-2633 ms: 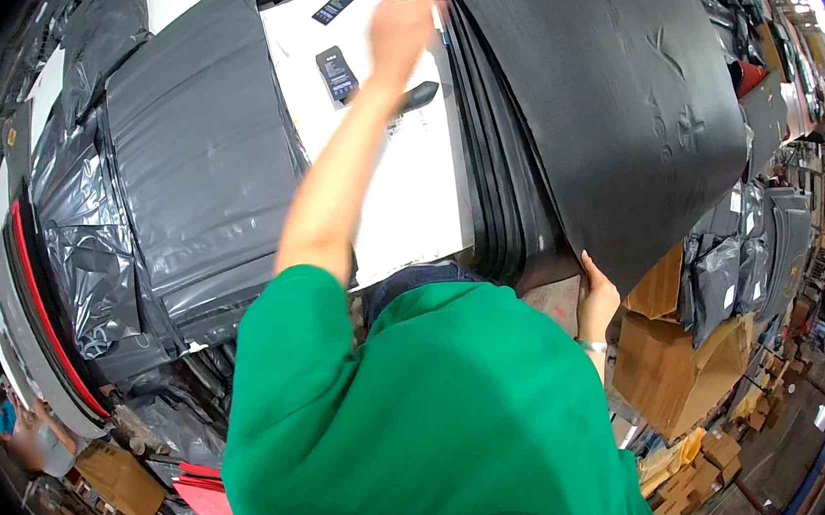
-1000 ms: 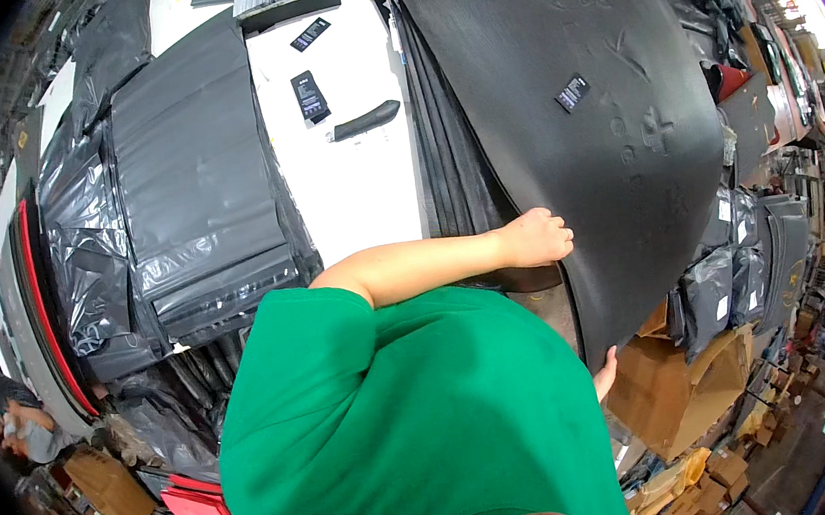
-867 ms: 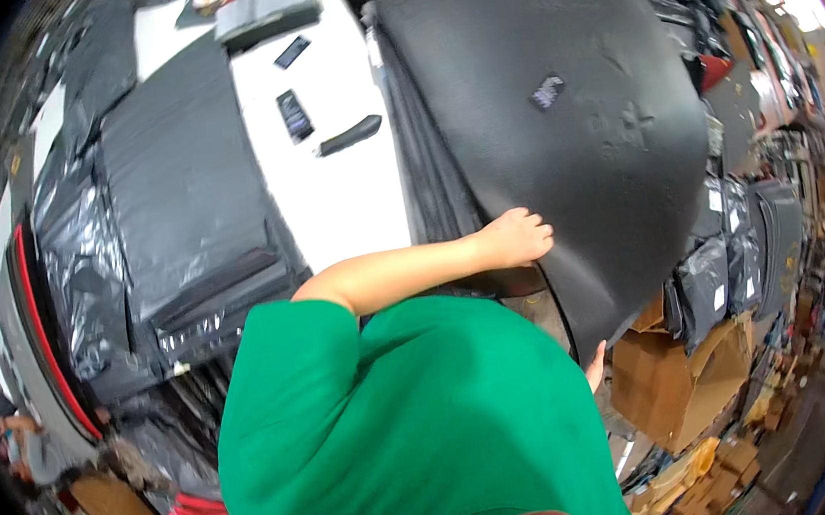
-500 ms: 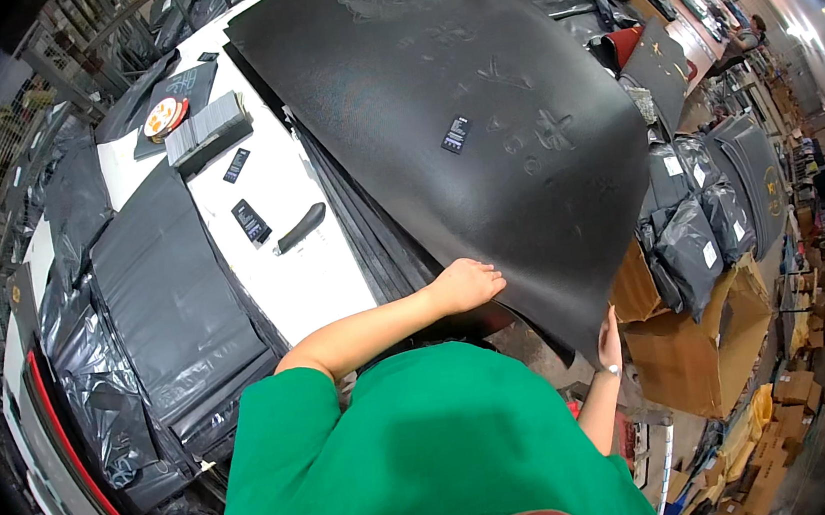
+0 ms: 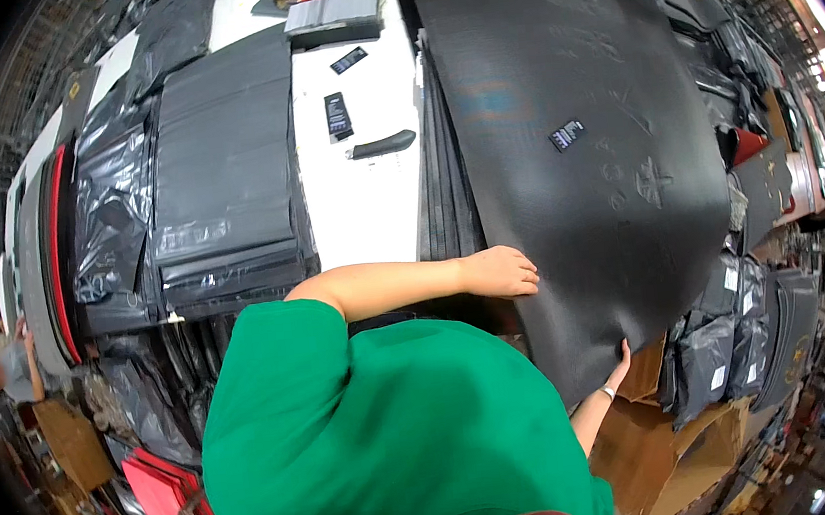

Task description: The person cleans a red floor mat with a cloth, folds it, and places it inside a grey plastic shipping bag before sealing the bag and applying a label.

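Knife (image 5: pixel 384 145) on the white tabletop (image 5: pixel 363 217), eleven o'clock from the left hand (image 5: pixel 502 272)! That hand's fingers bend together over the black mat's (image 5: pixel 571 231) edge; pinching, I can't tell. The mat sweeps from its twelve to three o'clock, and twelve from the right hand (image 5: pixel 620 370), fingers outstretched against the edge, grip hidden.

Card (image 5: pixel 568 136) on black mat (image 5: pixel 523 65), print illegible

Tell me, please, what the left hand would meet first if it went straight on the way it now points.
Most likely the embossed black sheet: the left hand lies at its left edge and points rightward across it, though depth is hard to judge.
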Demonstrator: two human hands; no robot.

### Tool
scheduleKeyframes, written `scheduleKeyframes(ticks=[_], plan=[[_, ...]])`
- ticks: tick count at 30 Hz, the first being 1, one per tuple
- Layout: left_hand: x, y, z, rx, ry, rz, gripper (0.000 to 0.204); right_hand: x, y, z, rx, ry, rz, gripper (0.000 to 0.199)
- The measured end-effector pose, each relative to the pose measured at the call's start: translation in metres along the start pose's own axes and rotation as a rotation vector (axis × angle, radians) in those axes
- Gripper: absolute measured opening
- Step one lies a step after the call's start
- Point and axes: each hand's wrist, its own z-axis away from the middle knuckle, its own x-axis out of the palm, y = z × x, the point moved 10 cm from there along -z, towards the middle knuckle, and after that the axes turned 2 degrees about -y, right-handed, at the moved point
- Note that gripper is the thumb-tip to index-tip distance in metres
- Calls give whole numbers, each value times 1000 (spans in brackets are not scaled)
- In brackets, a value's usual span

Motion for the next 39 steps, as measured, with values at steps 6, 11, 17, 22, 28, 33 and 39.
scheduleKeyframes(ticks=[6, 11, 17, 22, 28, 33, 39], plan=[[-18, -17, 17, -26, 222, -143, 39, 24, -85, 87, -348, 159, 20, 64], [-63, 0, 6, 78, 369, -166, 39, 27, -112, 137, -317, -27, -251, 57], [-61, 21, 16, 133, 251, -118, 32, -21, -62, 111, -330, 72, -180, 56], [-61, 15, 1, 49, 186, -93, 30, -9, -82, 110, -364, 103, -120, 50], [-205, 40, -71, 152, 407, 77, 30, -29, -242, 188, -752, 231, 16, 35], [-261, 95, -79, 304, 503, 287, 27, 6, -368, 228, -1015, 194, 16, 40], [-291, -64, -67, -208, 721, 824, 32, 180, -513, 142, -1035, -96, 130, 46]])
